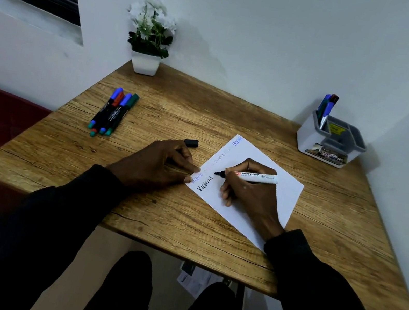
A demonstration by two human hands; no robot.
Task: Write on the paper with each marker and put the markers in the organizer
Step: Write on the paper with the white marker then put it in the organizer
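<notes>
The right hand (250, 198) grips a whiteboard marker (255, 177), its tip on the paper (286, 196). At its 9 o'clock, the left hand (157, 168) presses the paper's edge with straight fingers. The organizer (307, 136) stands at 2 o'clock.

On the table (231, 121): paper (267, 196) centre-right, before me; my right hand (251, 193) on it holding the marker (256, 177), tip on the sheet; my left hand (157, 168) just left, fingertips on the paper's edge; cap (190, 143) behind that hand; four loose markers (113, 114) side by side, far left; potted plant (148, 44) in the back left corner; organizer (307, 138) back right, stored markers (327, 108) standing in its rear left compartment
</notes>
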